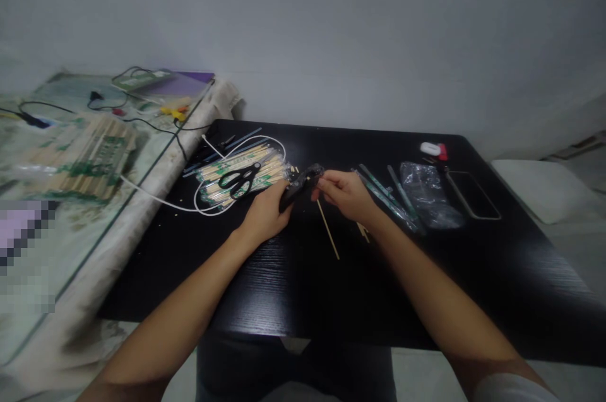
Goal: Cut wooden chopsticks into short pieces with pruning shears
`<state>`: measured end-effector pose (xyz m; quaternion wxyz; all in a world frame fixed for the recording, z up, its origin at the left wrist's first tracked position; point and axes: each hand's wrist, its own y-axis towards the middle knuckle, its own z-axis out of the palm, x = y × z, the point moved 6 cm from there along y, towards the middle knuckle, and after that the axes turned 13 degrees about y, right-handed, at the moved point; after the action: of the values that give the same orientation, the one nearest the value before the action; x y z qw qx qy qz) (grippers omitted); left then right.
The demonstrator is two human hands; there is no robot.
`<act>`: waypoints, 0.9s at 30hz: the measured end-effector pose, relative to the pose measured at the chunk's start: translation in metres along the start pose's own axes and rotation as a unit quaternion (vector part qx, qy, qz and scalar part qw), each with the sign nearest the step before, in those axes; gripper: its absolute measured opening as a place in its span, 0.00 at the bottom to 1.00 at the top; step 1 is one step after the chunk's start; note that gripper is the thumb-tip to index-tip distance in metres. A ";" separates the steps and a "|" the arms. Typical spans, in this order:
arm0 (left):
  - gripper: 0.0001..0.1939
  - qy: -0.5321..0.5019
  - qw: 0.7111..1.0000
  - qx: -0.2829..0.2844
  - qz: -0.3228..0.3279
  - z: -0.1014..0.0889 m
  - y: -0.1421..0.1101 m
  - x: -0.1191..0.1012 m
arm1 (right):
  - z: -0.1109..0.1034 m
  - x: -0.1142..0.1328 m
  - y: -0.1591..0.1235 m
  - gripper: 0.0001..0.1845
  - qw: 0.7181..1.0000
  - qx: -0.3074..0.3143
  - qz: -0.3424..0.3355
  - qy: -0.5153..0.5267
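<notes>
Over the middle of the black table (293, 276), my left hand (265, 212) is closed around a black glue gun (300, 184), whose tip points up and to the right. My right hand (345, 194) pinches at the gun's front end with fingers pressed together, and a thin wooden stick (328, 230) runs down from under it onto the table. What the fingertips grip is too small to make out.
A pack of wrapped chopsticks (241, 178) with black scissors (241, 180) on top and a white cable (156, 197) lie at the left. Green-wrapped sticks (386, 197), a crumpled plastic bag (428, 194), a phone (473, 195) and a white-red object (433, 149) lie at the right. A glass-topped side table (71, 156) stands on the left.
</notes>
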<state>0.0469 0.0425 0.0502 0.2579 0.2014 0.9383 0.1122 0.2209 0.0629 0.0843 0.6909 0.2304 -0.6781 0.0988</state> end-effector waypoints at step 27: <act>0.04 0.008 0.998 0.048 -0.031 0.005 0.000 0.002 | -0.006 -0.014 0.002 0.17 1.000 -0.009 0.016 0.004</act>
<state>0.0477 0.0440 0.0456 0.2438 0.1831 0.9505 0.0604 0.2243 0.0700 0.0715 0.6938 0.2132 -0.6799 0.1044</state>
